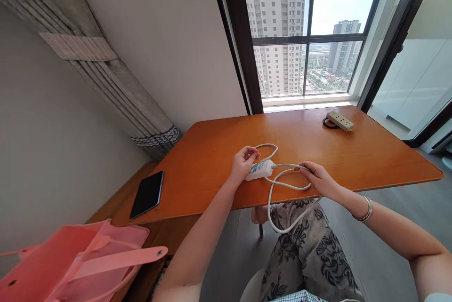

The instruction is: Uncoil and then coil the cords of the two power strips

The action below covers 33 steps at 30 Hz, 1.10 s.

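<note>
A white power strip (260,170) lies on the wooden table near its front edge. Its white cable (287,166) leaves the right end and runs in loose loops, one of which hangs below the table edge over my lap. My left hand (244,163) is at the strip's left end, thumb and fingers pinched together where a loop of the cable comes out. The exact grip there is partly hidden. To the right, my right hand (316,178) is closed around the cable, just above the front edge.
A beige power strip (340,121) with a black cord stands at the table's (212,165) far right. A dark tablet (147,194) lies at the left end. In the lower left is a pink bag (74,264) with a strap sticking out. Behind the table are a window and a curtain (120,85).
</note>
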### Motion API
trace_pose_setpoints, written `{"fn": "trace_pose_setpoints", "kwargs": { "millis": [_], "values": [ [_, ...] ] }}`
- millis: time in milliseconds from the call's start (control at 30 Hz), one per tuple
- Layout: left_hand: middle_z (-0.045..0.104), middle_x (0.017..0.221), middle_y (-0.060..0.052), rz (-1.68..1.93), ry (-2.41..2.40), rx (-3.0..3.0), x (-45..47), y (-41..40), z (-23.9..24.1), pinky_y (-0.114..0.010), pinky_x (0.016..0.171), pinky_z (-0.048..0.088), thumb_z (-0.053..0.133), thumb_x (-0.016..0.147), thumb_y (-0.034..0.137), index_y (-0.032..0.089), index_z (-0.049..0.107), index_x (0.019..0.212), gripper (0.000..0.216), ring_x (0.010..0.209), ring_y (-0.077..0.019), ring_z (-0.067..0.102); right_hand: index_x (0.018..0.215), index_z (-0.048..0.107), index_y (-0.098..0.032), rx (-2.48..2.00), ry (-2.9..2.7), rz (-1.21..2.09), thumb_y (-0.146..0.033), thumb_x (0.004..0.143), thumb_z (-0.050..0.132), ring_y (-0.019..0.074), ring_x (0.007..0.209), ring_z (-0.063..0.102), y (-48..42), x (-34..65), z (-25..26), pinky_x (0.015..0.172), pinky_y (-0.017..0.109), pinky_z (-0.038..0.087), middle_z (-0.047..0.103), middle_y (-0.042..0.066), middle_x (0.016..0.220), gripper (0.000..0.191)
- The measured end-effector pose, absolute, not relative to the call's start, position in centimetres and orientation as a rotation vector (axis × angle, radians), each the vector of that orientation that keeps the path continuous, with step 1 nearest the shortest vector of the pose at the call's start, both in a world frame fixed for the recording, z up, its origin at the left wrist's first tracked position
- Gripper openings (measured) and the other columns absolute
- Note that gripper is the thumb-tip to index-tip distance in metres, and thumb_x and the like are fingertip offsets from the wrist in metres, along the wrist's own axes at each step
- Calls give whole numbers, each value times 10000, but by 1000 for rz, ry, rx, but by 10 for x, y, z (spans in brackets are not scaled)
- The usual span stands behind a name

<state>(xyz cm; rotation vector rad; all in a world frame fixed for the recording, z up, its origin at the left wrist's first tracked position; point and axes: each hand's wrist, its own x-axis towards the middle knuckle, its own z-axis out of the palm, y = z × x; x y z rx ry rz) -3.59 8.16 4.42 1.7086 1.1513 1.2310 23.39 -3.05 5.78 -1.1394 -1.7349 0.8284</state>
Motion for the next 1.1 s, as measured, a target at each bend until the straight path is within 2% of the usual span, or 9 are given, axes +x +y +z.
{"fn": "trace_pose_setpoints", "kwargs": {
  "millis": [133,200,300,400,533,600,767,967,1100],
  "values": [
    [731,932,-83,1073,1011,1923,-35,70,52,-388,862,564,671,791,532,195,632,913,360,912,-228,697,954,701,-186,-1186,-1533,889,-646,893,538,135,597,465,-39,252,76,545,265,369,518,-12,646,491],
    [737,1009,-87,940,953,2068,-31,60,52,-389,895,555,653,824,488,197,655,973,326,965,-229,688,981,701,-185,-1195,-1472,900,-655,877,557,114,538,367,-43,258,85,496,258,297,447,-35,609,503],
    [738,961,-73,849,984,2184,-22,48,48,-371,864,551,552,896,382,203,656,983,225,929,-214,682,960,709,-186,-1189,-1451,868,-649,866,578,112,541,331,-49,263,98,498,262,275,408,-40,603,490],
    [734,950,-69,831,975,2169,-15,45,42,-344,824,553,532,887,310,196,642,1038,219,885,-194,682,952,714,-190,-1175,-1469,837,-651,862,580,115,546,326,-56,262,108,507,268,277,404,-37,602,488],
    [682,1294,-104,889,825,1939,-7,45,40,-364,866,559,518,861,301,251,515,1362,504,980,-192,695,980,728,-195,-1175,-1508,792,-641,859,594,121,558,342,-63,260,118,522,275,292,421,-29,607,481],
    [646,1372,-102,903,746,1812,-2,44,45,-388,922,547,498,883,359,282,483,1418,541,1056,-206,689,975,734,-192,-1170,-1520,775,-633,861,597,124,572,367,-65,259,122,534,276,311,437,-22,616,475],
    [713,1231,-111,795,632,1706,12,40,62,-406,986,522,588,865,584,226,677,1186,489,1158,-271,656,962,735,-186,-1152,-1521,761,-634,859,591,120,576,370,-65,260,128,533,272,309,451,-20,631,481],
    [674,1278,-139,740,498,1738,23,32,71,-411,979,515,684,741,734,242,608,1291,742,1179,-299,642,940,737,-177,-1170,-1493,773,-636,846,591,114,572,362,-68,262,132,526,270,294,457,-20,635,491],
    [688,1225,-145,865,417,1729,40,23,94,-379,941,507,699,731,736,217,640,1199,702,1184,-295,627,884,734,-182,-1120,-1545,774,-614,836,614,117,587,397,-70,257,139,549,273,332,500,-11,638,451]
  ]
}}
